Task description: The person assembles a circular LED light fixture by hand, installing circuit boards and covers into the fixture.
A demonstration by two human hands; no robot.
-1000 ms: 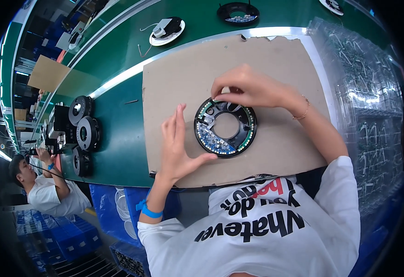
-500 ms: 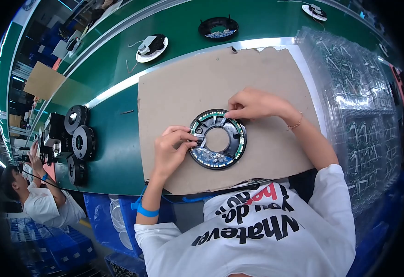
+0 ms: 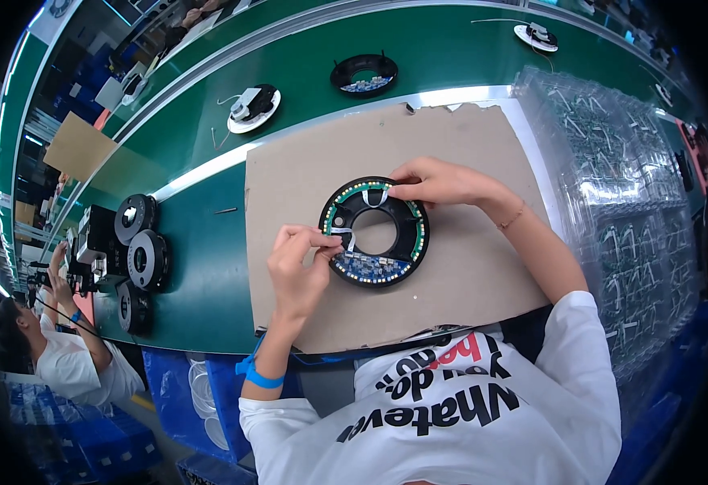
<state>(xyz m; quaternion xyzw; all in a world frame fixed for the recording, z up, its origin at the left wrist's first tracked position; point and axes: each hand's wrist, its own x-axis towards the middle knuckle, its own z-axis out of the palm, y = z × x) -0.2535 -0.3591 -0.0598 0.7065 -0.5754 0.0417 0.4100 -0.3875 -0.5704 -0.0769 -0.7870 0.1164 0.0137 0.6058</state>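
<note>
A black ring-shaped part (image 3: 413,242) with a green circuit board and a row of small lights lies flat on a brown cardboard sheet (image 3: 467,275). My left hand (image 3: 299,263) pinches a small white strip (image 3: 344,233) at the ring's left side. My right hand (image 3: 435,182) rests on the ring's upper edge, fingertips beside another white strip (image 3: 374,196). A blue band circles my left wrist.
Stacked clear plastic trays (image 3: 629,194) fill the right side. On the green bench (image 3: 208,267) sit several black rings (image 3: 140,242) at left, a similar ring (image 3: 364,74) and a white disc part (image 3: 253,109) at the back. Another person (image 3: 63,356) works at lower left.
My left hand went from lying flat beside the ring to pinching a white strip on its left rim. My right hand stayed on the upper edge.
</note>
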